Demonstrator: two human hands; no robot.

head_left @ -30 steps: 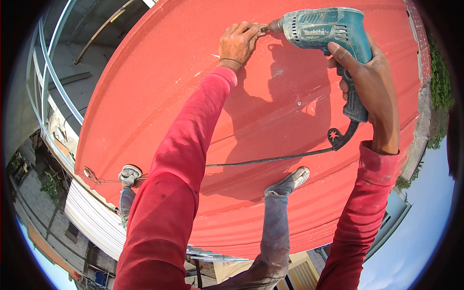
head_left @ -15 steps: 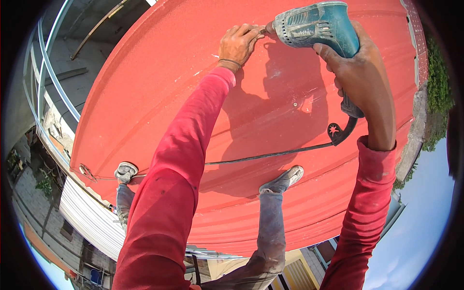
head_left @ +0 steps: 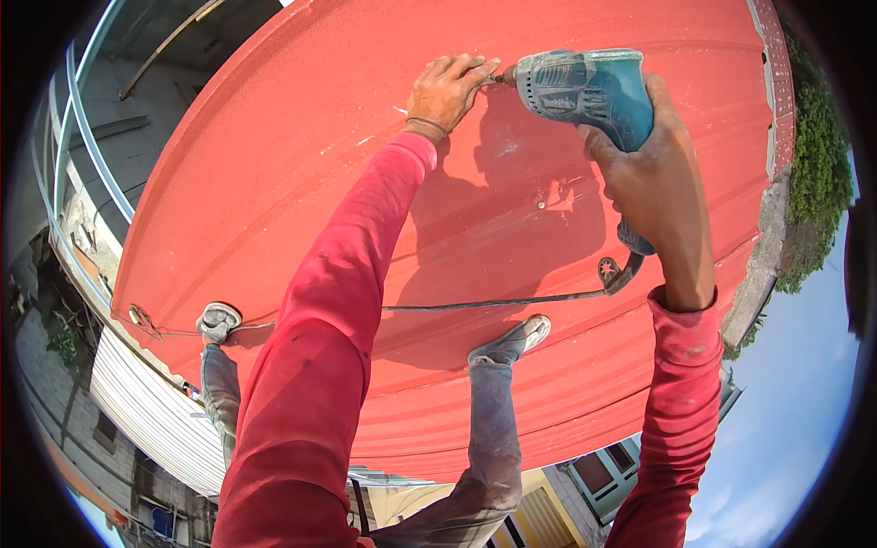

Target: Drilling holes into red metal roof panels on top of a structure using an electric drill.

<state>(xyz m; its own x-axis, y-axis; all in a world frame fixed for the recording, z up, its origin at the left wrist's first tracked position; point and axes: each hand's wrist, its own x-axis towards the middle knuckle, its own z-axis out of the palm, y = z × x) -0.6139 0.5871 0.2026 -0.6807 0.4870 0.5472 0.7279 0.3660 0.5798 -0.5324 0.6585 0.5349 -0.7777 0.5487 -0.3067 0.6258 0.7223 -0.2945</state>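
My right hand [head_left: 650, 155] is wrapped round the grip of a teal corded power drill [head_left: 594, 91], its body dusty and scuffed. The drill's nose points left and meets the fingertips of my left hand [head_left: 448, 93]. Those fingers are pinched together at the drill's tip, over red ribbed metal roofing [head_left: 301, 173]. Whatever small piece they hold is mostly hidden. A black power cord [head_left: 493, 301] leaves the grip and runs left across the sheet, passing beneath my left forearm.
A screw head [head_left: 541, 205] shows in the sheet below the drill. My two shoes [head_left: 512, 342] stand on the roofing. Past its left edge are pale curved metal rails [head_left: 91, 132] and a drop to a lower area. Rough concrete [head_left: 763, 247] borders the right edge.
The drill has come nearer to me and tilted, its nose still at my left fingertips. My left hand has shifted slightly toward me. The whole view has drifted a little.
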